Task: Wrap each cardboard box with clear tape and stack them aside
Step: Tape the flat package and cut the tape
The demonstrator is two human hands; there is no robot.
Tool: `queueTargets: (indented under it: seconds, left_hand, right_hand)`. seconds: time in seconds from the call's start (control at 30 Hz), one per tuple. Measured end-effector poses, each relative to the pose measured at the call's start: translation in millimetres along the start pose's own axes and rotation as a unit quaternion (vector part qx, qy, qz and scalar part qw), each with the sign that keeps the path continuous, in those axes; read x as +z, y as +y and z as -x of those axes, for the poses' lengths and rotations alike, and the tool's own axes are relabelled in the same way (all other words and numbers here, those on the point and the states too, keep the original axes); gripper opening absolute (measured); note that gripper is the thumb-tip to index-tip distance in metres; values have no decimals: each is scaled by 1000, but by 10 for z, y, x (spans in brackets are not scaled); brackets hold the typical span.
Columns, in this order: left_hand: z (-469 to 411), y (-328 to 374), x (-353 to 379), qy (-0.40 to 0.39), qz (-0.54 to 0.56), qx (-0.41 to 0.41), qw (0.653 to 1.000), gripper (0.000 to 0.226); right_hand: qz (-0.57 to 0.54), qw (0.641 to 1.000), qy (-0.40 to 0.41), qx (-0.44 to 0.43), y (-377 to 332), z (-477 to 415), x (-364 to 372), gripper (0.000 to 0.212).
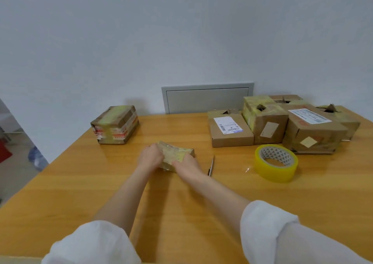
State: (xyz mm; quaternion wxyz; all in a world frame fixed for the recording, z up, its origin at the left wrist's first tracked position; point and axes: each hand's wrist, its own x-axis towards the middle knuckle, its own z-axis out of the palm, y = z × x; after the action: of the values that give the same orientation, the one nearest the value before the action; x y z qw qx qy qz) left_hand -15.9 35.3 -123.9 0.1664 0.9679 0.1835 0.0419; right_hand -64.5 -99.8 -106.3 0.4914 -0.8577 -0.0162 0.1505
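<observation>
Two white sleeves point(90, 243) enter at the near edge, and bare forearms reach out over the yellow wooden tabletop point(80, 193). In the middle of the tabletop lies a small box point(178, 152), glossy all over with clear tape. The left hand point(150, 157) covers its left end with fingers curled over the edge, so that grip is clamped on the small box. The right hand point(186, 163) lies on the near right part. Its grip seems clamped there too, though the fingers blur into the shiny tape.

Just right of that hand lies a pair of scissors point(211, 166), its blades pointing far. Further right a yellowish tape roll point(276, 163) lies flat on the tabletop.

Far left a taped box point(115, 124) stands alone, well apart from the rest. Far right a cluster of boxes stands packed together: a flat box point(230, 134) with a white label, a tall box point(264, 120) with a torn hole on top, and a big box point(314, 132) with a label, with more behind. On the wall beyond is a grey panel point(207, 98).
</observation>
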Motion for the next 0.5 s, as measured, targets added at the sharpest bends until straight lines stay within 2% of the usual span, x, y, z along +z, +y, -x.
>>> queueTargets:
  seconds: [0.1, 0.2, 0.33, 0.43, 0.5]
  left_hand:
    - [-6, -55, -46, 14, -14, -27, 999, 32]
    - [-9, -133, -76, -4, 6, -69, 998, 35]
    - [58, -246, -82, 8, 122, -106, 987, 36]
    - [162, -220, -147, 74, 198, -110, 971, 44]
    - [242, -139, -187, 89, 310, -109, 940, 43]
  right_hand:
    - [-9, 1000, 12, 23, -12, -112, 75, 50]
    - [-34, 998, 37, 34, -8, -152, 106, 51]
    - [-111, 990, 73, 48, 59, -150, 41, 28]
    - [-165, 981, 100, 4, -3, -105, -101, 32]
    - [-193, 973, 121, -19, -108, -62, -226, 33]
